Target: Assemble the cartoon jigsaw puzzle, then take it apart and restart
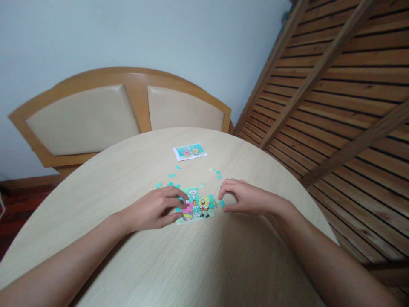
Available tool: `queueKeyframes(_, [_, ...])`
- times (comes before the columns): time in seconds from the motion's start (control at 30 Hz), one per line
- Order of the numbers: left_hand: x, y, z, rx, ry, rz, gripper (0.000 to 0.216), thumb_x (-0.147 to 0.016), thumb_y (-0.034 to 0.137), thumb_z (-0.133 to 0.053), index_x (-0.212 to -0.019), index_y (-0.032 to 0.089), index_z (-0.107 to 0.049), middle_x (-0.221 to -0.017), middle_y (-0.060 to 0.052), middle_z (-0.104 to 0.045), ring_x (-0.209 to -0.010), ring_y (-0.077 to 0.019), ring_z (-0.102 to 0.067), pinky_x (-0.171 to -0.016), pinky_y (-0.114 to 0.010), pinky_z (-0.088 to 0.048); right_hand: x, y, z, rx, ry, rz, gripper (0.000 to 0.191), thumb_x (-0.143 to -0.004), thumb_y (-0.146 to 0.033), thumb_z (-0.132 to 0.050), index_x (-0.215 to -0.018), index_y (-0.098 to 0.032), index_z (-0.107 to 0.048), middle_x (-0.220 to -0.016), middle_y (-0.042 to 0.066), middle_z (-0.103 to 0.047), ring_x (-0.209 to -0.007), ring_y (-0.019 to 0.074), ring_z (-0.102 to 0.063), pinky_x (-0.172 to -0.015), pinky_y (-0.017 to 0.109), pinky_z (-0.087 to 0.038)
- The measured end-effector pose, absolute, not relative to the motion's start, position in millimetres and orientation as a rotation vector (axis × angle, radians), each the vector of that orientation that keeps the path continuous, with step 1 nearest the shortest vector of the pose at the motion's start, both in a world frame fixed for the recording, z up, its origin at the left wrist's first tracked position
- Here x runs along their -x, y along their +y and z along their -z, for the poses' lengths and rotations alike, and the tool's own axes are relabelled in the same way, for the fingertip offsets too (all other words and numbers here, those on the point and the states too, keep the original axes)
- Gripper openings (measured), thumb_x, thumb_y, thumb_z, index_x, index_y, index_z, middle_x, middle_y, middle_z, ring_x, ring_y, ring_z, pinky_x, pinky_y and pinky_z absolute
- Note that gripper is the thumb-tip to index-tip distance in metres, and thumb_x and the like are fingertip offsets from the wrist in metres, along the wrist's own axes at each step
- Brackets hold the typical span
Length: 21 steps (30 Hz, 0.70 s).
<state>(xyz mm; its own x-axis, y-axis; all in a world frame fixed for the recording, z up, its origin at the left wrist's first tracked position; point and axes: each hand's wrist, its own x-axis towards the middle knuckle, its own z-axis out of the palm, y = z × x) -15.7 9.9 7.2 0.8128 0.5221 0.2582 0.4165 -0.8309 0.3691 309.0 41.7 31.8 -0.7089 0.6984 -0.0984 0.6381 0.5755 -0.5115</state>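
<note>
2 hands at the partly joined puzzle (204, 204) on your table (153, 268)
Your left hand (156, 207) spreads loosely over its left side; light, flat pressure should steady it. Your right hand (246, 197) curls by its right edge around a teal piece (221, 204); whether it pinches, I cannot tell. Align tabs before pressing.

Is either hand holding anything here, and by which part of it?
The left hand lies over the left side of the puzzle, with no visible grip. The right hand curls beside a teal piece; whether it is pinched cannot be told.
</note>
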Motion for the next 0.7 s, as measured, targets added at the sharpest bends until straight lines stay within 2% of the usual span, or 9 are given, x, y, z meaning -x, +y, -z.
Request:
queueKeyframes(0.23, [16.0,10.2,-6.1,-2.712,0.713,-0.522,0.021,-0.1,0.029,-0.056,-0.113,0.021,-0.071,-0.121,-0.01,-0.067,-0.109,-0.0232,-0.064,-0.098,-0.039,-0.053,-306.6,43.3,-25.3,1.111,-2.656,-0.791,0.03,-0.084,-0.044,-0.075,-0.104,-0.023,-0.07,-0.115,0.006,-0.069,-0.114,0.0267,-0.06,-0.103,0.044,-0.033])
queueKeyframes(0.7, [15.9,9.5,-6.2,-2.7,0.727,-0.524,0.021,-0.099,0.029,-0.057,-0.114,0.022,-0.071,-0.121,-0.01,-0.067,-0.109,-0.023,-0.064,-0.098,-0.039,-0.053,-303.7,41.8,-24.3,1.111,-2.66,-0.726,0.028,-0.082,-0.044,-0.078,-0.1,-0.024,-0.073,-0.109,0.005,-0.073,-0.108,0.0263,-0.064,-0.099,0.042,-0.034])
